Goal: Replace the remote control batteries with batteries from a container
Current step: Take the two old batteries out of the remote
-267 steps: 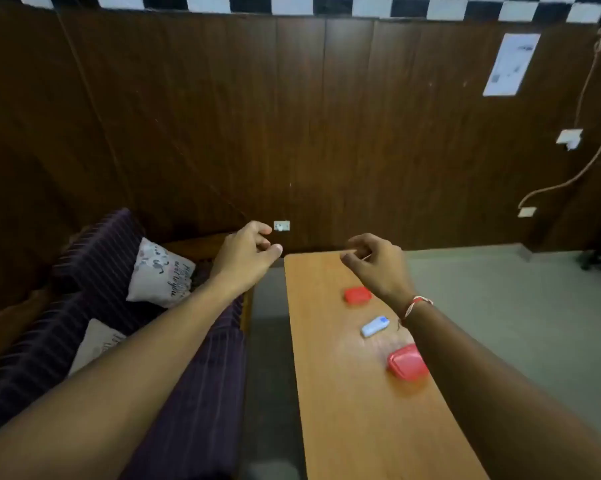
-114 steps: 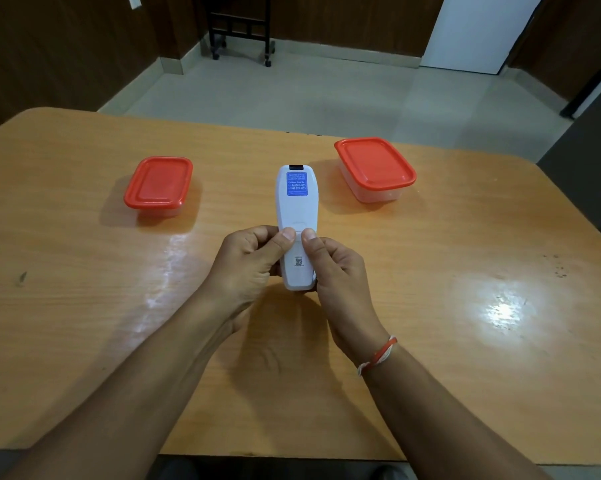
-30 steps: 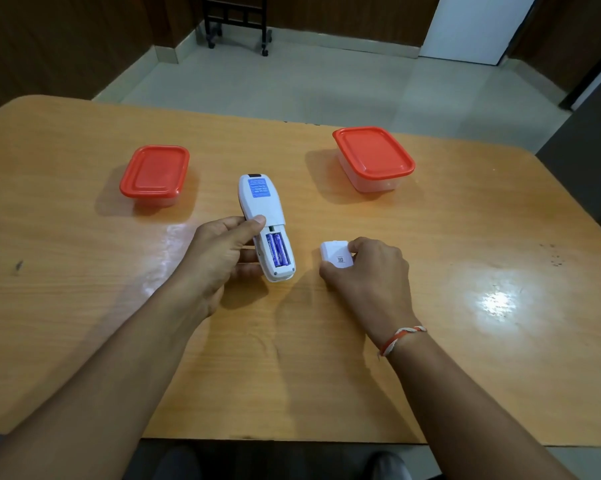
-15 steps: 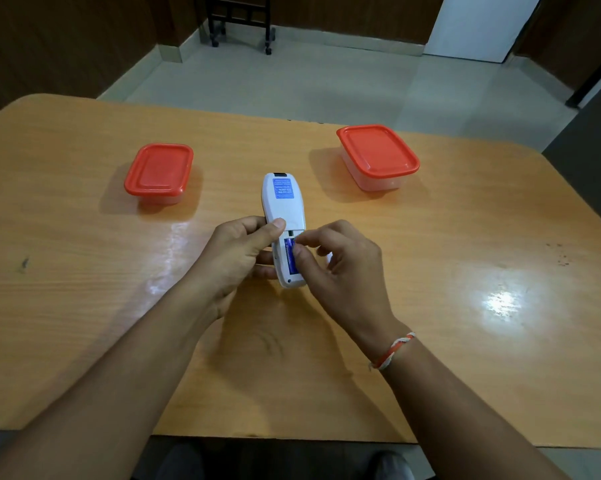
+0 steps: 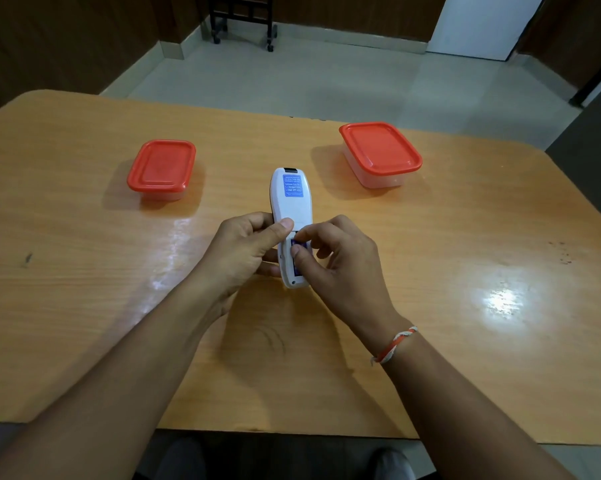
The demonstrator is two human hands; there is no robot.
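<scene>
two grips on remote (image 5: pixel 291 202): left hand (image 5: pixel 243 252) around it, right hand (image 5: pixel 340 261) pinching battery (image 5: pixel 297 244)

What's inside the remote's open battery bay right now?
Blue batteries show in the remote bay; the right hand fingertips cover most of them, so their count is unclear. The left hand grips the remote.

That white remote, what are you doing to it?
The remote lies face down on the table with its battery slot open. The left hand grips it, while the right hand pinches a blue battery in the slot. Both red-lidded containers sit closed.
</scene>
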